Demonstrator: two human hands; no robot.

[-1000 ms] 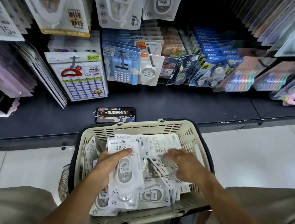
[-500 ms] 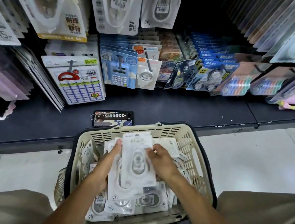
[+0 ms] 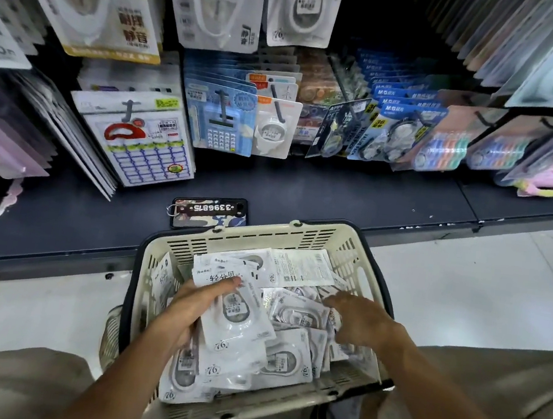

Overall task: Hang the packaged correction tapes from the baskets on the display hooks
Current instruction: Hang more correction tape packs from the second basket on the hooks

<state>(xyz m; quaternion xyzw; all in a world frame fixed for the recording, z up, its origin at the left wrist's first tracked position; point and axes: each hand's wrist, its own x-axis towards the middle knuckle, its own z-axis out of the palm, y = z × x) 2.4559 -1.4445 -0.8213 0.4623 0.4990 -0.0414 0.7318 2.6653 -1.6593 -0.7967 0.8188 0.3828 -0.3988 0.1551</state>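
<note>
A cream plastic basket with black handles stands in front of me, filled with several white packaged correction tapes. My left hand holds a small stack of packs, thumb on top of the front one. My right hand hovers over the loose packs at the basket's right side, fingers spread and relaxed, holding nothing. More of the same white correction tape packs hang on display hooks at the top of the rack.
A dark shelf runs behind the basket, with a phone in a camouflage case lying on it. Hanging label sheets, calculators and blue tape packs crowd the rack. White floor tiles lie to the right.
My right hand let go of the pack it had laid on the stack and moved right over the loose packs. My left hand keeps the stack, now lower in the basket.
</note>
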